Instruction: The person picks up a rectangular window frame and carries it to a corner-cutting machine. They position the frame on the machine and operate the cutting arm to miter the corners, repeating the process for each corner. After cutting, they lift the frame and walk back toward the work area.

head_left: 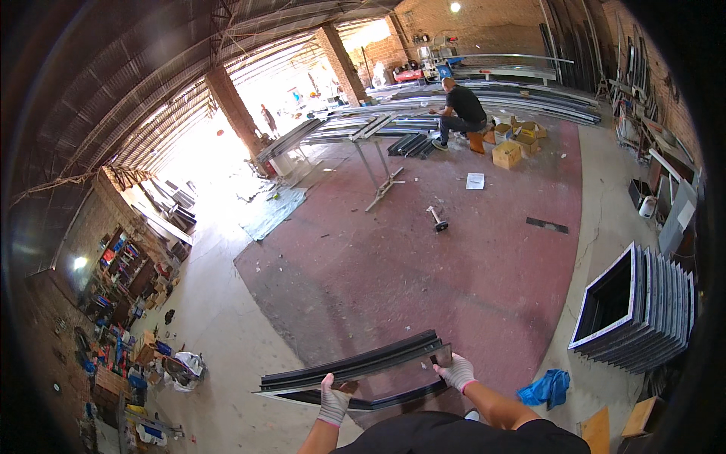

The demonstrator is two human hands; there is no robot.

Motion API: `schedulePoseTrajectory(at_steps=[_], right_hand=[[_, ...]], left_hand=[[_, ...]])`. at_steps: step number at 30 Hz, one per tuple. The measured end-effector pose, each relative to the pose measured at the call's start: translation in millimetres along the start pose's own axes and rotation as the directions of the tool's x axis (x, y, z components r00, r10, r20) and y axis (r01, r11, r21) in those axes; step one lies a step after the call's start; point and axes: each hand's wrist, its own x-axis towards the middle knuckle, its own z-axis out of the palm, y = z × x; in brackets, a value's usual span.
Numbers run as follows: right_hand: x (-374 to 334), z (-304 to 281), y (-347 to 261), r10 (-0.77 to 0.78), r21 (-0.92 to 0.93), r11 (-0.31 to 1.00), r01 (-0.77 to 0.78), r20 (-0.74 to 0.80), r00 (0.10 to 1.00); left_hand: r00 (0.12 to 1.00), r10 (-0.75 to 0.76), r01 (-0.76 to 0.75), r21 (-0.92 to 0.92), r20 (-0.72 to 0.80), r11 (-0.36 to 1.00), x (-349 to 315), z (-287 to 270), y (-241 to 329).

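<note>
Low in the view I hold a dark rectangular window frame (348,360) with long bars on its far and near sides. My left hand (333,399), in a pale striped work glove, is closed on its left part, thumb up. My right hand (457,372), in a matching glove, is closed around the right end. The frame tilts a little, its right end farther from me. Reddish-brown shows between the bars; I cannot tell whether a glass pane is in there. The undersides of my fingers are partly hidden.
A stack of similar frames (639,310) stands at the right, near a blue plastic bag (546,388). Ahead lie a hammer-like tool (437,219) and a paper sheet (475,181). Farther off, a person (463,106) sits by cardboard boxes (507,155) and long metal profiles (541,98).
</note>
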Motion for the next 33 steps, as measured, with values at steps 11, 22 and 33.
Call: schedulePoseTrajectory(at_steps=[11, 22, 33], right_hand=[[11, -2, 12, -0.070, -0.096, 0.992, 0.078, 0.084, 0.994], [9, -18, 5, -0.133, -0.206, 0.966, 0.157, 0.125, 0.983], [19, -10, 13, -0.123, -0.180, 0.972, 0.150, 0.151, 0.981]], left_hand=[[0.992, 0.099, -0.092, 0.088, -0.083, 0.992, -9, 26, 4], [0.982, 0.152, -0.143, 0.084, -0.113, 0.986, -13, 42, -1], [0.986, 0.155, -0.156, -0.016, -0.065, 0.988, -9, 53, -6]])
